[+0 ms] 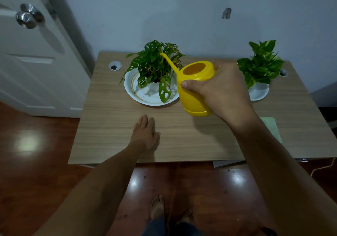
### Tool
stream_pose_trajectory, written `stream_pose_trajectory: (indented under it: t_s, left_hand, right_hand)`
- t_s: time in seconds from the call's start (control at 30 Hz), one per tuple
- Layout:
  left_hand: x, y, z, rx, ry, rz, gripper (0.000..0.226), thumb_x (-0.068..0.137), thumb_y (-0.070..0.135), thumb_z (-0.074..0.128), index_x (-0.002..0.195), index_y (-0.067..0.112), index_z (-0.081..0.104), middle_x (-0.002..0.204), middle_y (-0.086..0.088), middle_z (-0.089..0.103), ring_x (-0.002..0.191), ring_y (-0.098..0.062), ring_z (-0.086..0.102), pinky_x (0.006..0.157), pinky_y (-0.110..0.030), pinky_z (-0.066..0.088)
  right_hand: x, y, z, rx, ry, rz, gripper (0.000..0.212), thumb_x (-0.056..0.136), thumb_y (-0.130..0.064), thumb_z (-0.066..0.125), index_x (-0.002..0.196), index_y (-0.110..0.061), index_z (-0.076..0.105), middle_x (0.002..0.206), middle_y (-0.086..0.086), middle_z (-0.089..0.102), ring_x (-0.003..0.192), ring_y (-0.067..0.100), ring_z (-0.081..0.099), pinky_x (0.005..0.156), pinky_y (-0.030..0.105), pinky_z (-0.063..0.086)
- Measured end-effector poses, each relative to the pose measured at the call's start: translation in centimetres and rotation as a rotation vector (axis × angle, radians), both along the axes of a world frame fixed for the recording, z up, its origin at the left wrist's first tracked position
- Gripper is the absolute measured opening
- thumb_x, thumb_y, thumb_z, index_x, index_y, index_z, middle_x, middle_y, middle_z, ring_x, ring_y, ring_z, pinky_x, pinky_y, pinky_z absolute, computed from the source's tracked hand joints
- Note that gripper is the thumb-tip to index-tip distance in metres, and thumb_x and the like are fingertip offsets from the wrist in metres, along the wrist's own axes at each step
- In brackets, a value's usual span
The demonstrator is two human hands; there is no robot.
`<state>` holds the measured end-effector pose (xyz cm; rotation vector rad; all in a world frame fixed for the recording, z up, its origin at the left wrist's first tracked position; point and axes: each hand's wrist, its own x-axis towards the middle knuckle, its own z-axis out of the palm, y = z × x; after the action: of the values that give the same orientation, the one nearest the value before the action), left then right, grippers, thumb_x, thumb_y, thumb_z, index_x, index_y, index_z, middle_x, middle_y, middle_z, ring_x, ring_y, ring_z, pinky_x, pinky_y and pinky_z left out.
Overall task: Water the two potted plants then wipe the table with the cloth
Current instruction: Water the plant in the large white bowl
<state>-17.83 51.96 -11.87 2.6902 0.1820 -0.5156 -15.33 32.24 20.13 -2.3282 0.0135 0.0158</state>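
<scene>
Dim, bluish indoor light; glare patches on the glossy floor point(27, 142); wide-angle bending at the edges

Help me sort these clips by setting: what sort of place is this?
Probably a room in a home: a small wooden desk against a plain wall, a white door with a round metal knob, glossy wood flooring.

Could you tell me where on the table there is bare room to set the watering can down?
The widest bare patch is the front middle of the table, between the left hand and the green cloth. The left strip beside the white saucer is also free. The back is crowded: both potted plants stand there, with the yellow watering can in the right hand between them.
</scene>
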Motion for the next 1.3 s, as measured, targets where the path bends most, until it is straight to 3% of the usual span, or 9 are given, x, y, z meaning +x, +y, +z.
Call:
stream_pose_trajectory:
  t_s: [0.13,0.33,0.53,0.97,1.3]
  left_hand:
    - [-0.1,0.0,0.0,0.001,-0.005,-0.002,0.08,0.101,0.054,0.041,0.164,0.016,0.008,0.171,-0.017,-0.007,0.159,-0.033,-0.008,0.129,-0.046,0.002]
    - [-0.1,0.0,0.0,-0.007,-0.01,0.003,0.08,0.101,0.053,0.042,0.163,0.016,0.009,0.171,-0.017,-0.006,0.159,-0.033,-0.007,0.128,-0.047,0.003]
    - [-0.1,0.0,0.0,-0.007,-0.018,0.004,0.08,0.101,0.053,0.042,0.164,0.016,0.009,0.171,-0.016,-0.006,0.159,-0.032,-0.008,0.129,-0.046,0.003]
    - [-0.2,0.2,-0.2,-0.008,-0.023,0.002,0.08,0.101,0.055,0.041,0.163,0.017,0.008,0.171,-0.015,-0.006,0.159,-0.031,-0.008,0.128,-0.045,0.001]
    - [-0.3,0.2,-0.4,-0.018,-0.026,0.004,0.08,0.101,0.055,0.041,0.164,0.018,0.008,0.171,-0.015,-0.006,0.159,-0.031,-0.009,0.128,-0.045,0.0]
  right_hand:
    - [-0.1,0.3,0.0,0.041,-0.002,0.044,0.041,0.072,-0.045,0.09,0.095,-0.034,0.059,0.075,-0.021,0.051,0.076,0.009,0.054,0.057,0.016,0.035]
    - [0.2,0.1,0.2,0.034,0.005,0.061,0.036,0.073,-0.044,0.09,0.088,-0.034,0.059,0.074,-0.022,0.053,0.072,0.004,0.054,0.057,0.018,0.036]
    - [1.1,-0.1,-0.2,-0.03,-0.055,-0.043,0.049,0.066,-0.052,0.09,0.099,-0.024,0.067,0.095,-0.003,0.065,0.097,0.026,0.064,0.073,0.032,0.043]
    - [2.0,1.1,-0.3,0.006,-0.118,-0.044,0.058,0.064,-0.056,0.089,0.098,-0.018,0.062,0.101,0.003,0.067,0.09,0.025,0.062,0.068,0.031,0.039]
    - [1.4,1.1,0.1,-0.004,-0.083,0.021,0.054,0.062,-0.056,0.09,0.088,-0.017,0.063,0.09,0.004,0.068,0.083,0.025,0.064,0.066,0.031,0.041]
